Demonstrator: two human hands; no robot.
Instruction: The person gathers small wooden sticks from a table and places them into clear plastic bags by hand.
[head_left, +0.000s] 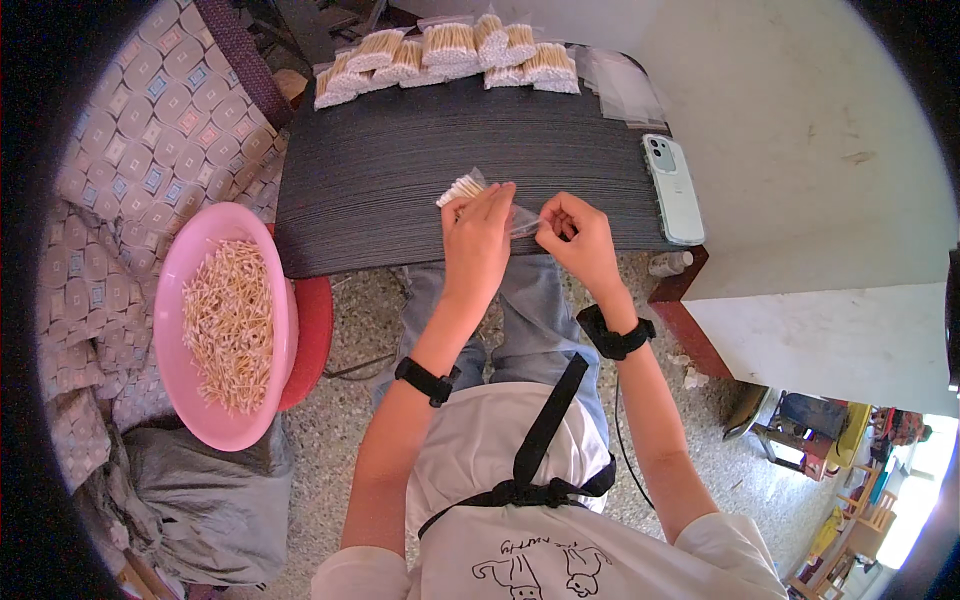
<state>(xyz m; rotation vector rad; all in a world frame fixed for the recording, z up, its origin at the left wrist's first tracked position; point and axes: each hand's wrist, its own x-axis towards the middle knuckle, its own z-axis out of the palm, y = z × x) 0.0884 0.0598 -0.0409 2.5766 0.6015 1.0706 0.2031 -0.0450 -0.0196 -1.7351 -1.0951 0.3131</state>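
Above the near edge of the dark table [380,200], my left hand [478,238] is closed round a small clear plastic bag of cotton swabs [462,189]. White swab tips show past its fingers on the far left side. My right hand [578,238] pinches the other end of the same clear bag, at its mouth [526,224]. The bag's middle is partly hidden by my left hand.
Filled bags of cotton swabs [448,45] are piled along the table's far edge, beside flat clear bags [625,88]. A phone [676,190] lies at the right edge. At left, a pink basin [170,330] of loose swabs rests on a red stool [312,345].
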